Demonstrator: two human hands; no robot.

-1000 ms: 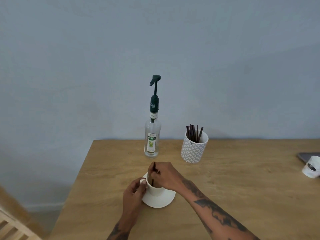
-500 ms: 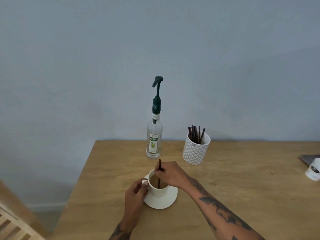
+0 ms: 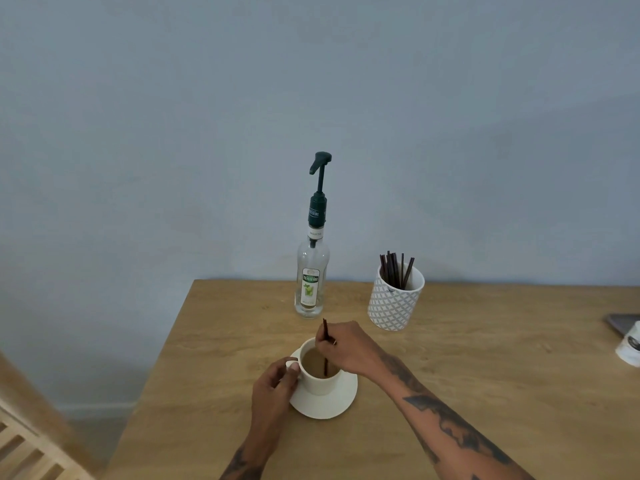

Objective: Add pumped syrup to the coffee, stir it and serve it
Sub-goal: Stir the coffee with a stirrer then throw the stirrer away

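Note:
A white cup (image 3: 320, 382) of milky coffee (image 3: 313, 361) stands on a white saucer (image 3: 341, 401) near the table's front. My left hand (image 3: 272, 388) pinches the cup's handle on its left side. My right hand (image 3: 346, 348) hovers over the cup's right rim and grips a dark stir stick (image 3: 325, 348) that dips almost upright into the coffee. Behind the cup stands a clear syrup bottle (image 3: 311, 282) with a dark green pump (image 3: 320, 174), nearly empty and untouched.
A white patterned holder (image 3: 394, 303) with several dark stir sticks stands right of the bottle. At the far right edge are a small white container (image 3: 630, 344) and a grey flat object (image 3: 621, 322). The wooden table (image 3: 485, 375) ends at the left; a slatted wooden piece (image 3: 27, 448) is below left.
My right hand has shifted right off the cup's top, uncovering the coffee, and the stick has moved inside the cup. The left hand stays on the handle.

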